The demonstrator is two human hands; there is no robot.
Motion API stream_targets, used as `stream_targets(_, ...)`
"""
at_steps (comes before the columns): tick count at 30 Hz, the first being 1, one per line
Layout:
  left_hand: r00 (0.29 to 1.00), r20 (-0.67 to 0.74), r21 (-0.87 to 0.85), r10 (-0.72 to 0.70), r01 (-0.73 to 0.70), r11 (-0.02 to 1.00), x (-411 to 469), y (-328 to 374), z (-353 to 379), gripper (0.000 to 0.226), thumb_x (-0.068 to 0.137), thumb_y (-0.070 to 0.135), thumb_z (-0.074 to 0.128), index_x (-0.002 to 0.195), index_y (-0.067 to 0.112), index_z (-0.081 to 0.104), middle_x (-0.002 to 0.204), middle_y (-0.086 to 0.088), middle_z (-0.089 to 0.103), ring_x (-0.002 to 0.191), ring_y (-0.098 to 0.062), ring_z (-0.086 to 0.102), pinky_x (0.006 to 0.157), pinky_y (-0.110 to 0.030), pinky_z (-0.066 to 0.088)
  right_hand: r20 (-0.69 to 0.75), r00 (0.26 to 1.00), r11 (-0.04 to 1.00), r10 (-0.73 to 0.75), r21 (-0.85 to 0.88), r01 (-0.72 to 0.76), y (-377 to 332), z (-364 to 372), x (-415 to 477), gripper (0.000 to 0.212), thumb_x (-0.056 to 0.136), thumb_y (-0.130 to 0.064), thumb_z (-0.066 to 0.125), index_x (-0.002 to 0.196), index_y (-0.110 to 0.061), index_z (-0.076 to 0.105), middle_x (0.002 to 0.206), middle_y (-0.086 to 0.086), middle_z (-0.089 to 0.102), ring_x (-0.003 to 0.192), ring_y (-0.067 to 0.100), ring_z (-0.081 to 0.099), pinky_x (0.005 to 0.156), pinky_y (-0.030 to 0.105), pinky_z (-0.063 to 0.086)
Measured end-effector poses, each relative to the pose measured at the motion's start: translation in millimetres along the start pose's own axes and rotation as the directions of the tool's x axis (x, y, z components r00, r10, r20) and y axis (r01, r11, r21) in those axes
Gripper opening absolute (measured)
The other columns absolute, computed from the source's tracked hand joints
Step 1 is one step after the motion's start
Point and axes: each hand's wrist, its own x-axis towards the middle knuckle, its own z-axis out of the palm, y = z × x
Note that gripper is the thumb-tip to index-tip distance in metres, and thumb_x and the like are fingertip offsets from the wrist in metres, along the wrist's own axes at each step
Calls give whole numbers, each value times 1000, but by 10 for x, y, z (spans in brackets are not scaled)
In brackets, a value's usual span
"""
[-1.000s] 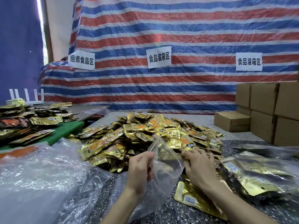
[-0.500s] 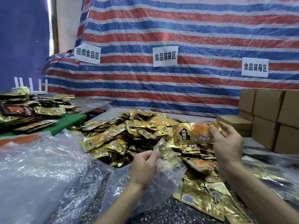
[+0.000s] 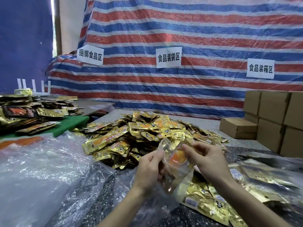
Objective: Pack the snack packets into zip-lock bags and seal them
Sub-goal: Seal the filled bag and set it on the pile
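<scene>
Bagging: snack packet (image 3: 177, 157) sits partly inside the clear zip-lock bag (image 3: 173, 179), lower centre of frame.
Left hand (image 3: 150, 167): pinches the bag's left edge near the mouth, fingers curled.
Right hand (image 3: 211, 161): fingers curled on the packet at the bag's mouth.
Packet pile (image 3: 139, 133): gold heap on the table (image 3: 209, 126), centre frame, just behind both hands.
Loose packets (image 3: 208, 205): lower right, beside the right forearm.
Boxes (image 3: 275, 118): cardboard, stacked at right edge.
Plastic sheet (image 3: 41, 169): crumpled, lower left.
</scene>
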Motion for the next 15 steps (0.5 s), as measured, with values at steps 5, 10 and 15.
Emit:
stream_targets(5, 997, 6, -89, 71, -70, 994, -28, 87, 33, 45, 98, 33, 53, 72, -5, 52, 60, -13, 46, 54, -20, 40, 50, -29, 34, 221, 958, 968, 181, -213, -133, -53, 4, 1, 60, 64, -85, 53, 81, -34, 80, 84, -13, 76, 85, 9, 71, 77, 33, 55)
stream_targets(10, 983, -78, -137, 166, -176, 975, -35, 170, 19, 45, 97, 39, 57, 63, 9, 54, 50, 2, 38, 43, -12, 29, 41, -20, 24, 517, 822, 969, 239, -184, -166, -208, -209, 13, 39, 69, -55, 75, 77, -18, 80, 71, 0, 75, 59, 12, 67, 55, 21, 53)
stream_targets(15, 951, -181, -112, 251, -274, 955, -70, 197, 58, 41, 89, 46, 59, 61, 16, 56, 49, 6, 44, 40, -9, 33, 39, -16, 26, 516, 857, 995, 18, -93, 35, -270, -308, 33, 17, 79, -24, 73, 83, -8, 69, 94, 11, 74, 79, 22, 73, 71, 33, 59)
